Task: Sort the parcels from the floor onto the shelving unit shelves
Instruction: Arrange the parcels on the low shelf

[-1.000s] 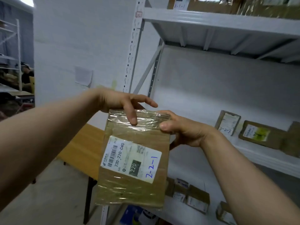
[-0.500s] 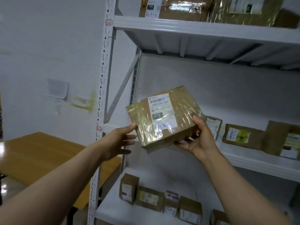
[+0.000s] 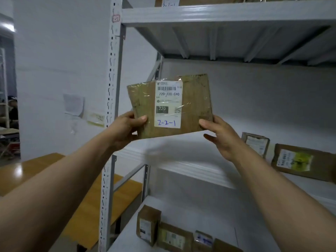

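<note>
the parcel [image 3: 192, 104] is held only by its lower corners, and its glossy tape wrap looks slick, so it could tip forward or slide out if either pinch loosens on the way to the shelf [image 3: 185, 160]; a hurried set-down could also nudge the other parcels [image 3: 303, 161] further right. it hangs upright, slightly tilted, above the shelf's left end. the left hand [image 3: 125, 128] grips its lower left corner, thumb on the front; the right hand [image 3: 223, 139] pinches the lower right corner.
</note>
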Motion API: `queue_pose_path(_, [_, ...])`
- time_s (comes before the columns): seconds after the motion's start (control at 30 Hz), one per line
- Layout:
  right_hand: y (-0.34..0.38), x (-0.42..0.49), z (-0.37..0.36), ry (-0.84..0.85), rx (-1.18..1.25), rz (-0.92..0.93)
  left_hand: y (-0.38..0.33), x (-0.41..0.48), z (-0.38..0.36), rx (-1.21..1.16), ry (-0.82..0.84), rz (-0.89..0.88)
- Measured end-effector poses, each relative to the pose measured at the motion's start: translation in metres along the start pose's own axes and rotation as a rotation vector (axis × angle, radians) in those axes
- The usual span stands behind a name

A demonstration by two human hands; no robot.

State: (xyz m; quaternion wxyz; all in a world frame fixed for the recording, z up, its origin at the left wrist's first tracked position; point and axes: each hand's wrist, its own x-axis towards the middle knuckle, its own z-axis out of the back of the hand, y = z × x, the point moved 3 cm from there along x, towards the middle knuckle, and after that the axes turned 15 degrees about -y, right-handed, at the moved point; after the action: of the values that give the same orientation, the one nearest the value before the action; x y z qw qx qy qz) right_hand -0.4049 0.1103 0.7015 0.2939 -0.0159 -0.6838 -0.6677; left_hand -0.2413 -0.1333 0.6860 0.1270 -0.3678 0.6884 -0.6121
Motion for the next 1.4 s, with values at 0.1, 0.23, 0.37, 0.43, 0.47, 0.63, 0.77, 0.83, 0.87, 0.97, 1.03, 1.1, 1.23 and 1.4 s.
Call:
queue_pose_path(0.1, [-0.006,0.021,-0.014,-0.009,-0.079,0.060,-0.008,0.026,0.008,0.023,-0.033,-0.079])
queue_pose_path(0.23, [-0.037,0.036,-0.037,-0.064,-0.174,0.037,0.009,0.058,0.017,0.154,-0.044,-0.067])
queue_pose_path(0.37, [-0.075,0.046,-0.056,-0.093,-0.266,-0.032,0.034,0.091,0.027,0.243,0.026,-0.013])
queue_pose_path(0.43, [-0.088,0.049,-0.066,-0.112,-0.313,-0.065,0.046,0.108,0.032,0.328,0.050,0.008])
queue_pose_path(0.47, [-0.094,0.050,-0.072,-0.118,-0.345,-0.077,0.054,0.116,0.034,0.372,0.060,0.024])
queue_pose_path(0.63, [-0.117,0.061,-0.094,-0.204,-0.569,-0.106,0.096,0.147,0.043,0.506,0.152,0.073])
queue_pose_path(0.77, [-0.123,0.073,-0.107,-0.320,-0.644,-0.083,0.116,0.173,0.044,0.615,0.082,-0.013])
queue_pose_path(0.83, [-0.127,0.081,-0.115,-0.384,-0.671,-0.091,0.126,0.187,0.043,0.709,0.017,-0.057])
queue_pose_path(0.87, [-0.130,0.086,-0.118,-0.417,-0.689,-0.099,0.130,0.194,0.042,0.771,-0.009,-0.083])
queue_pose_path(0.97, [-0.139,0.098,-0.126,-0.484,-0.741,-0.120,0.141,0.209,0.036,0.916,-0.066,-0.146])
queue_pose_path(1.03, [-0.145,0.103,-0.130,-0.512,-0.762,-0.132,0.149,0.219,0.032,0.978,-0.091,-0.175])
queue_pose_path(1.1, [-0.151,0.108,-0.133,-0.524,-0.795,-0.134,0.154,0.228,0.029,1.047,-0.115,-0.198])
queue_pose_path(1.23, [-0.155,0.117,-0.132,-0.535,-0.835,-0.150,0.160,0.240,0.025,1.103,-0.108,-0.185])
queue_pose_path(1.4, [-0.164,0.126,-0.130,-0.560,-0.931,-0.151,0.166,0.250,0.024,1.096,-0.118,-0.168])
